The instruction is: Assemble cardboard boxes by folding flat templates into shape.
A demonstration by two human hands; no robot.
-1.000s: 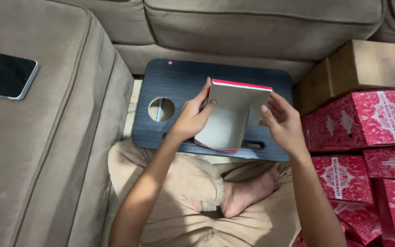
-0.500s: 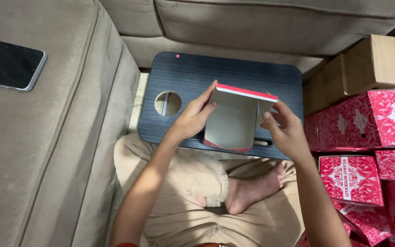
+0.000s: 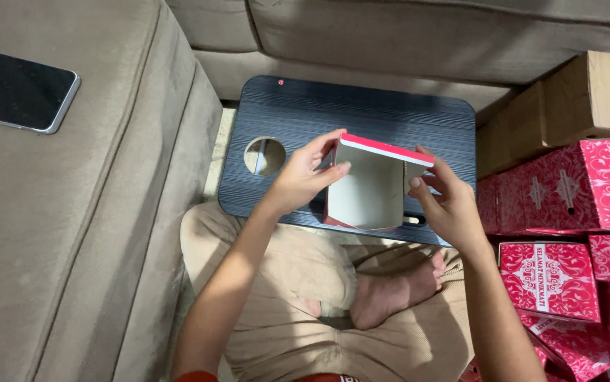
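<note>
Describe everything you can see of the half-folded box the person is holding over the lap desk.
The box is thin cardboard, red outside and plain grey-brown inside. It stands opened into a hollow sleeve, its inside facing the camera, a red edge along the top. Its lower edge is at or just above the dark lap desk. The left hand grips its left wall, the right hand its right wall.

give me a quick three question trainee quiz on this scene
1. True or false: both hands hold the half-folded box above the lap desk.
2. What lies on the sofa cushion at upper left? A) phone B) remote C) book
3. Which side of the person are the red boxes stacked on?

Key: 1 true, left hand and right hand grip its sides. 2 A, the phone. 3 the right.
</note>
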